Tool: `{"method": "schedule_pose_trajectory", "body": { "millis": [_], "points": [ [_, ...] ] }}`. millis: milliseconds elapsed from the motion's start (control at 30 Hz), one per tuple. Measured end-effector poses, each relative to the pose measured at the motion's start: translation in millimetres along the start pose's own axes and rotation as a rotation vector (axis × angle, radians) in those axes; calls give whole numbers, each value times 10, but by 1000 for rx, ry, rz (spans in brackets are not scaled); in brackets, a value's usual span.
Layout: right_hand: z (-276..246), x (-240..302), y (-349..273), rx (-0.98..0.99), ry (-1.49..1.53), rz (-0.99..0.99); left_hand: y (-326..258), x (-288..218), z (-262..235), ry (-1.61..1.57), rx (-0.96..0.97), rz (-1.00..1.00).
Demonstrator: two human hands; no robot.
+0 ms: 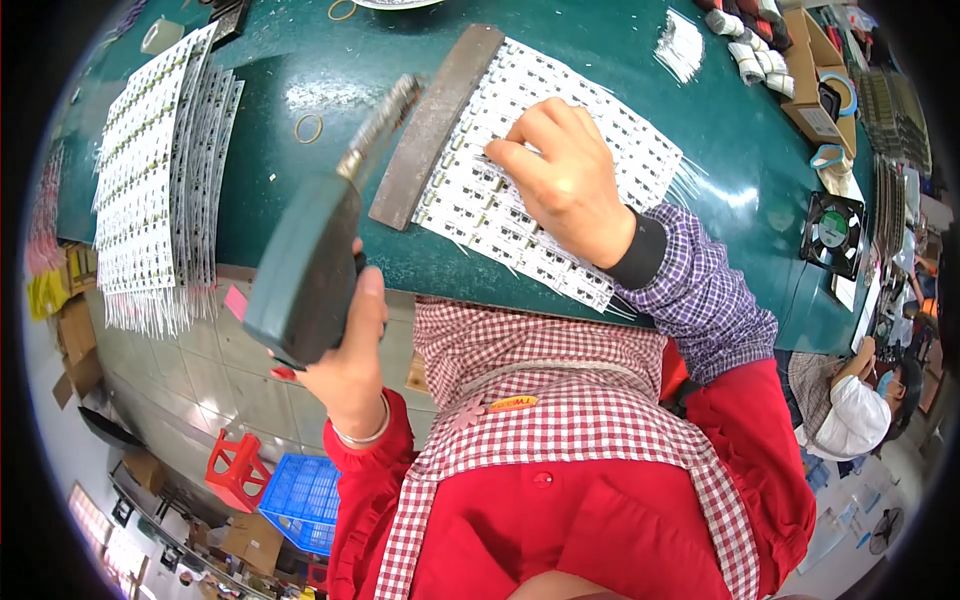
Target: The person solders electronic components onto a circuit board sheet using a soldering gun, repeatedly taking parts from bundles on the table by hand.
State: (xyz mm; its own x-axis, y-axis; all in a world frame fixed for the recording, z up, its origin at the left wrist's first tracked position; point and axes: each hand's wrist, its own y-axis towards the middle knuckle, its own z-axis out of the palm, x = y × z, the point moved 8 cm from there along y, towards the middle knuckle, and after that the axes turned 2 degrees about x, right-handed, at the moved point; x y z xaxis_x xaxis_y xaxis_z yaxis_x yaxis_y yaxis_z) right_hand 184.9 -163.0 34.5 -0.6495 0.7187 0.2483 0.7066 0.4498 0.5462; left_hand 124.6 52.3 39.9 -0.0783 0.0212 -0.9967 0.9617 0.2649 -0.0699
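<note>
My left hand (pixel 350 360) is closed round a dark green hand tool (pixel 305 265) with a thin metal shaft and a grey, rough-looking tip, slightly blurred. The tool's tip points up beside a flat metal bar (pixel 430 140). This bar lies along the left edge of a white sheet of small circuit boards (pixel 620 150). Thin white wires stick out from the sheet's near and right edges. Over the middle of the sheet, my right hand (pixel 565 180) has its fingers closed in a pinch. Whatever is between those fingertips, if anything, is hidden.
A stack of wired circuit board sheets (pixel 155 170) overhangs the green table (pixel 300 60) at left. Rubber bands (pixel 308 128) lie nearby. White wires (pixel 680 47), a cardboard box (pixel 812 90) and a black fan (pixel 832 233) are at right. Another person (pixel 850 405) sits beyond.
</note>
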Motion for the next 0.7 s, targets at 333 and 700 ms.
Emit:
{"method": "schedule_pose_trajectory", "body": {
  "millis": [333,700],
  "points": [
    [9,41,3,33,10,5,-319,319,-125,192,93,24],
    [26,49,-10,42,-5,7,-338,444,-79,151,80,-128]
  ]
}}
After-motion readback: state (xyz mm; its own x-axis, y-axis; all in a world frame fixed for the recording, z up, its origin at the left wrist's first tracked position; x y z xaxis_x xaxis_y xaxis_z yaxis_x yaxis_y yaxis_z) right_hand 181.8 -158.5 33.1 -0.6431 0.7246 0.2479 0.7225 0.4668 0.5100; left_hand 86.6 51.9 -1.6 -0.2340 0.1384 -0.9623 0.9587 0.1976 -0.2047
